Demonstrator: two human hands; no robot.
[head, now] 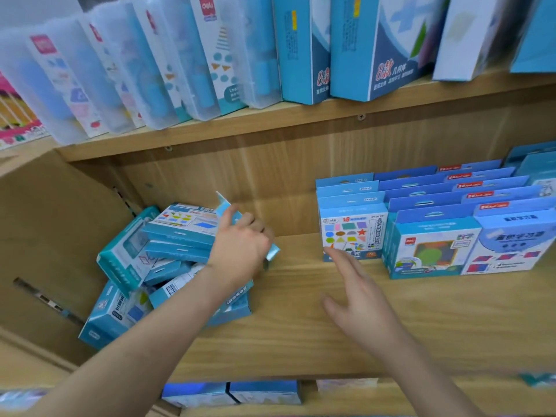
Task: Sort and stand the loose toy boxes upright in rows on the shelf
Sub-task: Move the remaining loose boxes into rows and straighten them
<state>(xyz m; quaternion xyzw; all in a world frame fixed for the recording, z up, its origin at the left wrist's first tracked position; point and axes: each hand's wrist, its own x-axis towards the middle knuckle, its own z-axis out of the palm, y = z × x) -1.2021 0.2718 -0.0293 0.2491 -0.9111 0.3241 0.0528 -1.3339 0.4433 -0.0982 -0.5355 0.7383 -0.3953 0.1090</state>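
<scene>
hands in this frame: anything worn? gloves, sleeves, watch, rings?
Nothing worn that shows. The left hand and right hand have no gloves, rings, watch or bands. The left forearm and right forearm are uncovered down to the frame edge, with no sleeve in view. No cables or markings.

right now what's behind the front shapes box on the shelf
At least two more boxes stand behind the shapes box; only their blue hang tabs show, their fronts are covered.
</scene>
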